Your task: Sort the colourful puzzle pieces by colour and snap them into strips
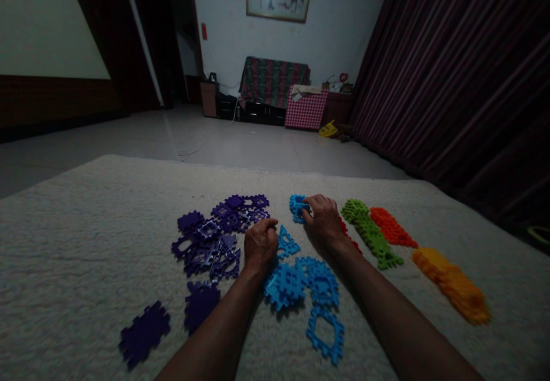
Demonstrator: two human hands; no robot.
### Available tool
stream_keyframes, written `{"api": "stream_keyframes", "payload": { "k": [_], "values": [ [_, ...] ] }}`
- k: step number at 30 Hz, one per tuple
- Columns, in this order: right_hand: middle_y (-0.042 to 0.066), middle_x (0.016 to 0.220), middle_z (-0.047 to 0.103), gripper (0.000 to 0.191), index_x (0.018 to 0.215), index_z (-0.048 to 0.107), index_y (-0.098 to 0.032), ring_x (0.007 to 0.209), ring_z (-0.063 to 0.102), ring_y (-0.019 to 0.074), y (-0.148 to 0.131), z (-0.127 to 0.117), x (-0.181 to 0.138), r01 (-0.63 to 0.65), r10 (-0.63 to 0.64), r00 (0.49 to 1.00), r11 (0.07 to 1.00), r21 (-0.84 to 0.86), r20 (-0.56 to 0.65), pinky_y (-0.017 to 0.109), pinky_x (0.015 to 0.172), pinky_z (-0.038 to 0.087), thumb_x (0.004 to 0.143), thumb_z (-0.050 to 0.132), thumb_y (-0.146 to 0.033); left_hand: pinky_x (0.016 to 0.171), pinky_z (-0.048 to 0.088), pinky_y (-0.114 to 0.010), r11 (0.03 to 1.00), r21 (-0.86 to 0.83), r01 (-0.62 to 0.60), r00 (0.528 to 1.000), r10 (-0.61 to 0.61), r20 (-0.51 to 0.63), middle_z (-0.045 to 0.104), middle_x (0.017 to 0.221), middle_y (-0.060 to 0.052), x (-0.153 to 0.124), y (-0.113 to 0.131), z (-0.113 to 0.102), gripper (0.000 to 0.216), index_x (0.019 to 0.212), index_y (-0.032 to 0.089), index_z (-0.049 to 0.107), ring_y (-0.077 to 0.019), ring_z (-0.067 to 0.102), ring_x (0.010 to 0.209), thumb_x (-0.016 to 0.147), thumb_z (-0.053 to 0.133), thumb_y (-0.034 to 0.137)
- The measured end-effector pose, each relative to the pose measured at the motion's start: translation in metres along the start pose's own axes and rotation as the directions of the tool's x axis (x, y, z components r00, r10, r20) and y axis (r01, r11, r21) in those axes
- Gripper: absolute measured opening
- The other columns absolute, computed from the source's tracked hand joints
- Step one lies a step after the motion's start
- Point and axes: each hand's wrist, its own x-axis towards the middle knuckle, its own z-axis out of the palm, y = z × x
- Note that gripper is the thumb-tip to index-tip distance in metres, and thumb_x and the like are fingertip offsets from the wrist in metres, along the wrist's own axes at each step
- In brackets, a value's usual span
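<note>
My right hand (324,216) reaches over the beige cover, thumb and fingers closed around the edge of a small pile of light-blue interlocking tiles (296,209). My left hand (260,246) is curled between the purple and blue tiles, and its inner fingers are hidden. Just right of it lies a blue triangular tile (287,243), partly behind the hand. Closer to me are a heap of blue tiles (287,283) and a single blue frame tile (325,334). Purple tiles (210,240) lie scattered left of my left hand.
Red tiles (350,235) show beside my right forearm. Beyond lie rows of green tiles (373,235), orange-red tiles (392,226) and yellow-orange tiles (451,283). One purple tile (145,333) sits at the near left. Past the beige cover (107,215) are a tiled floor and dark curtains (451,83).
</note>
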Motion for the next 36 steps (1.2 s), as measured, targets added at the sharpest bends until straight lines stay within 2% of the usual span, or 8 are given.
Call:
{"api": "stream_keyframes", "payload": {
  "k": [5, 8, 11, 14, 20, 25, 29, 36],
  "values": [
    [0.013, 0.108, 0.068, 0.022, 0.105, 0.069, -0.017, 0.104, 0.058, 0.0262, -0.001, -0.014, -0.003, 0.016, -0.017, 1.000, 0.998, 0.065, 0.009, 0.037, 0.096, 0.039, 0.089, 0.054, -0.018, 0.091, 0.056, -0.031, 1.000, -0.018, 0.004, 1.000, -0.004, -0.008, 0.079, 0.093, -0.005, 0.000, -0.002, 0.001, 0.036, 0.092, 0.019, 0.079, -0.0191, 0.073, 0.089, 0.076, 0.048, 0.010],
    [0.009, 0.103, 0.069, 0.020, 0.100, 0.070, -0.019, 0.100, 0.061, 0.0223, -0.009, -0.036, -0.006, 0.060, -0.084, 0.978, 0.990, 0.126, 0.192, 0.032, 0.090, 0.045, 0.089, 0.054, -0.017, 0.092, 0.056, -0.032, 1.000, -0.030, 0.006, 1.000, -0.007, -0.007, 0.079, 0.094, -0.005, 0.000, -0.004, 0.002, 0.036, 0.093, 0.019, 0.079, -0.0191, 0.073, 0.089, 0.077, 0.048, 0.011],
    [0.007, 0.099, 0.070, 0.020, 0.102, 0.071, -0.019, 0.092, 0.064, 0.0207, -0.017, -0.062, -0.013, 0.049, -0.127, 0.864, 0.984, 0.170, 0.487, 0.029, 0.082, 0.048, 0.085, 0.062, -0.018, 0.092, 0.055, -0.032, 1.000, -0.028, 0.001, 1.000, -0.001, -0.010, 0.079, 0.093, -0.005, 0.000, -0.005, 0.002, 0.035, 0.092, 0.019, 0.079, -0.0194, 0.073, 0.089, 0.076, 0.049, 0.011],
    [0.010, 0.104, 0.071, 0.027, 0.110, 0.069, -0.017, 0.092, 0.066, 0.0213, -0.024, -0.082, -0.026, 0.013, -0.145, 0.762, 0.978, 0.209, 0.631, 0.030, 0.079, 0.050, 0.084, 0.066, -0.022, 0.091, 0.055, -0.031, 0.999, -0.035, -0.003, 1.000, 0.002, -0.024, 0.079, 0.093, -0.005, 0.000, -0.004, 0.002, 0.035, 0.091, 0.019, 0.079, -0.0193, 0.073, 0.089, 0.076, 0.048, 0.011],
    [0.009, 0.112, 0.068, 0.026, 0.113, 0.065, -0.020, 0.098, 0.064, 0.0206, -0.041, -0.095, -0.046, 0.039, -0.244, 0.771, 0.940, 0.339, 0.588, 0.033, 0.086, 0.050, 0.087, 0.065, -0.025, 0.090, 0.056, -0.030, 0.998, -0.062, 0.007, 0.999, -0.009, -0.036, 0.078, 0.092, -0.004, 0.000, -0.003, 0.002, 0.036, 0.091, 0.019, 0.079, -0.0183, 0.072, 0.087, 0.076, 0.047, 0.012],
    [0.008, 0.115, 0.063, 0.049, 0.120, 0.063, -0.022, 0.104, 0.061, 0.0243, -0.072, -0.100, -0.052, 0.091, -0.324, 0.664, 0.930, 0.357, 0.674, 0.034, 0.089, 0.049, 0.076, 0.079, -0.033, 0.089, 0.056, -0.030, 0.996, -0.079, 0.030, 0.999, -0.033, -0.036, 0.078, 0.092, -0.005, 0.001, -0.002, 0.001, 0.036, 0.091, 0.018, 0.079, -0.0184, 0.072, 0.087, 0.076, 0.047, 0.012],
    [0.009, 0.113, 0.062, 0.044, 0.114, 0.063, -0.019, 0.100, 0.061, 0.0242, -0.082, -0.097, -0.056, 0.094, -0.291, 0.629, 0.949, 0.301, 0.721, 0.033, 0.084, 0.050, 0.074, 0.079, -0.030, 0.091, 0.056, -0.031, 0.997, -0.074, 0.025, 0.999, -0.028, -0.037, 0.078, 0.093, -0.006, 0.000, -0.002, 0.001, 0.036, 0.092, 0.017, 0.079, -0.0191, 0.072, 0.089, 0.076, 0.047, 0.011],
    [0.009, 0.115, 0.064, 0.055, 0.124, 0.060, -0.018, 0.102, 0.061, 0.0230, -0.053, -0.091, -0.044, -0.009, -0.283, 0.699, 0.915, 0.403, 0.657, 0.034, 0.088, 0.049, 0.075, 0.079, -0.034, 0.090, 0.056, -0.032, 0.998, -0.059, 0.022, 0.999, -0.024, -0.027, 0.078, 0.095, -0.006, 0.001, -0.004, 0.002, 0.036, 0.092, 0.018, 0.079, -0.0197, 0.073, 0.089, 0.076, 0.048, 0.012]
  ]
}}
